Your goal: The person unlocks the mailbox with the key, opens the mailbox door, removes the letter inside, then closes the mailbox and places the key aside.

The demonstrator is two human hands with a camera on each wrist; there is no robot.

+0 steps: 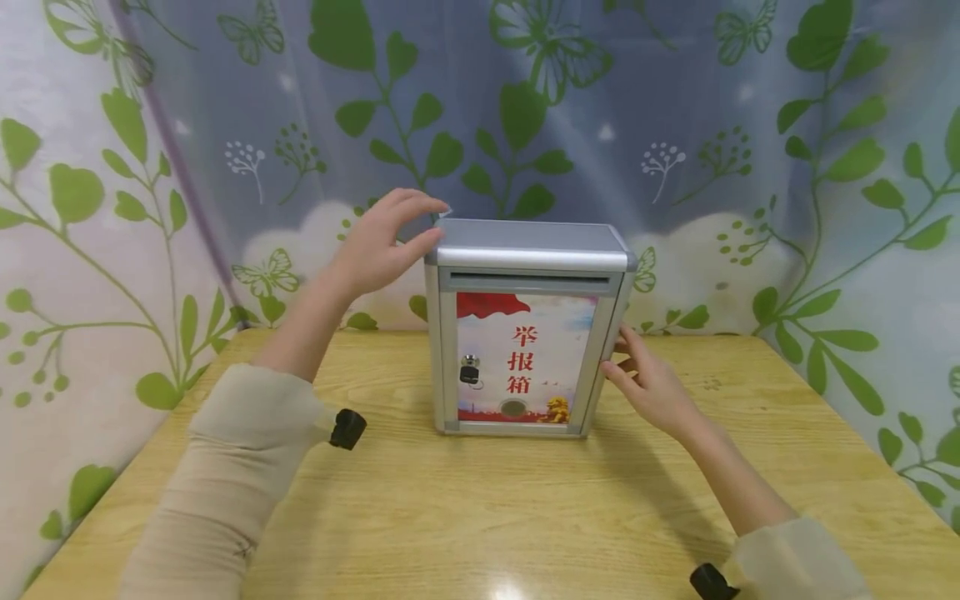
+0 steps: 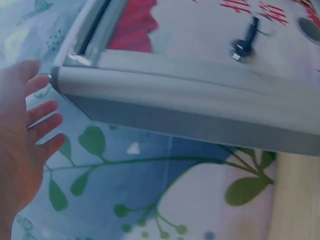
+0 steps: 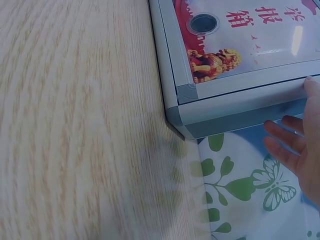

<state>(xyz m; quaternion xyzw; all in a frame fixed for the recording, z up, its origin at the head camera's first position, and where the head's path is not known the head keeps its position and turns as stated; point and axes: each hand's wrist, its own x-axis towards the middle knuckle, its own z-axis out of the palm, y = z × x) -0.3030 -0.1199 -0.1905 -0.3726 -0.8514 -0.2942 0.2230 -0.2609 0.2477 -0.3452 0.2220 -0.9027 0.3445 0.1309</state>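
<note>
A silver metal report box [image 1: 558,342] with red Chinese characters stands upright on the wooden table. Across the upper front runs a slot [image 1: 528,281]; a black-headed key [image 1: 469,374] sits in the lock at the front's left side. At the top left corner is my left hand [image 1: 386,242], fingers apart and loosely bent; the left wrist view shows the fingertips [image 2: 47,106] beside that corner. My right hand [image 1: 654,385] is by the box's right side, its thumb at the front edge. In the right wrist view, the other fingers [image 3: 282,137] spread loosely beside the side wall.
A curtain [image 1: 300,167] printed with green leaves and butterflies hangs behind and around the table [image 1: 420,517]. Black wrist pieces [image 1: 348,429] are attached at both sleeves.
</note>
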